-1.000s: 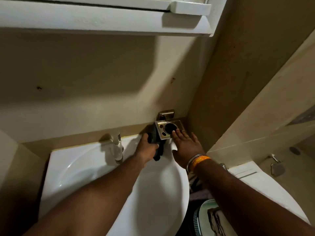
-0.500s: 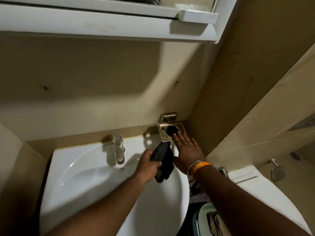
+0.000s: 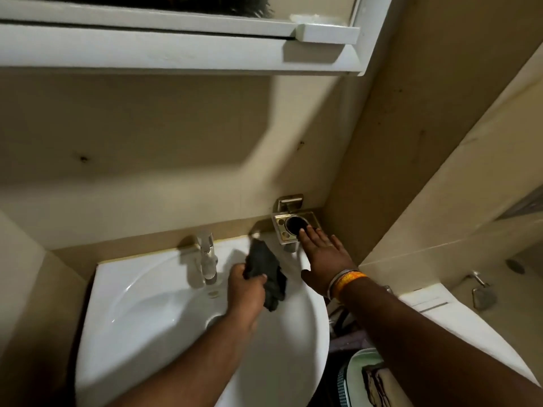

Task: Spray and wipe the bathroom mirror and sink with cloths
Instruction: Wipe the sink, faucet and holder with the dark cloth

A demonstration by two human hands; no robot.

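Dark grey cloth is bunching in the left hand, whose fingers are clamping shut around its lower part. The cloth's long axis is running up and away from that hand toward the back rim of the white sink, with a loose tail hanging below the knuckles over the bowl. Just right of it, the right hand is lying flat with fingers spread apart, holding nothing, its fingertips touching the front edge of a brass wall holder fixed in the corner. The holder's round opening looks dark; whether anything is inside cannot be told. The left hand is nearer the chrome tap and the bowl, so it seems placed to wipe next. Above, the lower frame of the mirror cabinet is overhanging the sink.
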